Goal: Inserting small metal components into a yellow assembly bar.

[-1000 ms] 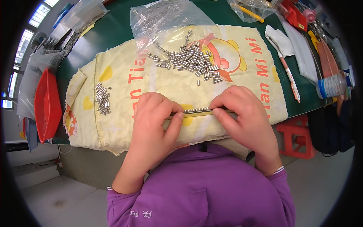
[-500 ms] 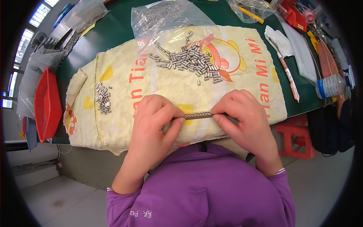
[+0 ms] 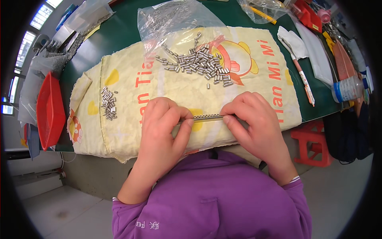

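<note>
A narrow metal bar (image 3: 208, 118) with a row of small ring-shaped metal pieces along it spans the gap between my hands. At its left end, my left hand (image 3: 165, 127) pinches it between thumb and fingers. My right hand (image 3: 250, 121) grips the opposite end in the same way. Beyond them lies a large heap of small shiny metal cylinders (image 3: 203, 61) on a yellow printed cloth (image 3: 127, 131). A smaller pile of such cylinders (image 3: 108, 104) rests to the left. Both ends of the bar are hidden by my fingers.
A clear plastic bag (image 3: 175, 20) of metal pieces lies behind the heap. Along the left edge stands a red basket (image 3: 50, 111). To the right are a pen (image 3: 305, 85), a white cloth (image 3: 292, 42) and a clear bottle (image 3: 348, 89). A red stool (image 3: 312, 145) is below the table.
The bar has tilted and risen slightly between my hands, so more of its side shows. My right hand has shifted slightly up and left. The piles lie as before.
</note>
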A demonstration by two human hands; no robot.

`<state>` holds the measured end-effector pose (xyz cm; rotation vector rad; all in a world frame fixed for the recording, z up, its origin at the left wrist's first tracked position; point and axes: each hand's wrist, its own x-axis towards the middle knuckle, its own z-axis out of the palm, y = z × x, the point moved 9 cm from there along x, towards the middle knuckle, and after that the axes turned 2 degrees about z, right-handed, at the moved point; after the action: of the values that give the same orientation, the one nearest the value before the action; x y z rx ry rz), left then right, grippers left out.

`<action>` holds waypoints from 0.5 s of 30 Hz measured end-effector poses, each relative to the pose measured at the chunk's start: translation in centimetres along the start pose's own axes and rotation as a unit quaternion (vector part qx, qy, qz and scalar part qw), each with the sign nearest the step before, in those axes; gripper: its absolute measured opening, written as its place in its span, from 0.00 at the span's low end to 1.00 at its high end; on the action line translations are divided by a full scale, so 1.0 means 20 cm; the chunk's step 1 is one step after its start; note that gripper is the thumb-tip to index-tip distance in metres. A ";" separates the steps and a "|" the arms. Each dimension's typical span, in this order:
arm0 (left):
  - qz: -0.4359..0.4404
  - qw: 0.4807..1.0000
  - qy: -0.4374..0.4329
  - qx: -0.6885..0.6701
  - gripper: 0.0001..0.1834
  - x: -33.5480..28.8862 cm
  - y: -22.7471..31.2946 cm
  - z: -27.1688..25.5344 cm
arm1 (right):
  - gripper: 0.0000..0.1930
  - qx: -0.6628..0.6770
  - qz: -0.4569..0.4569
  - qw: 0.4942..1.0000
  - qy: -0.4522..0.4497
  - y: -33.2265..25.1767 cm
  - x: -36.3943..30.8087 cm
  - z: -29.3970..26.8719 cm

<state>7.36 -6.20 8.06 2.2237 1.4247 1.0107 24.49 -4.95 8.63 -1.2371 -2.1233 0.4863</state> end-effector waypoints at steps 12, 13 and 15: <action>-0.025 0.999 -0.046 0.000 0.05 0.04 -0.02 0.01 | 0.03 0.044 0.049 0.997 -0.050 0.05 0.06 0.02; -0.025 0.999 -0.046 0.000 0.05 0.04 -0.02 0.01 | 0.03 0.044 0.049 0.997 -0.050 0.05 0.06 0.01; -0.026 0.999 -0.045 -0.004 0.05 0.04 -0.02 0.01 | 0.03 0.042 0.054 0.996 -0.054 0.05 0.06 0.02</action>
<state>7.42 -5.20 8.02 2.1845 1.4292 0.8861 24.54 -3.43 8.12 -1.3075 -2.1098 0.6973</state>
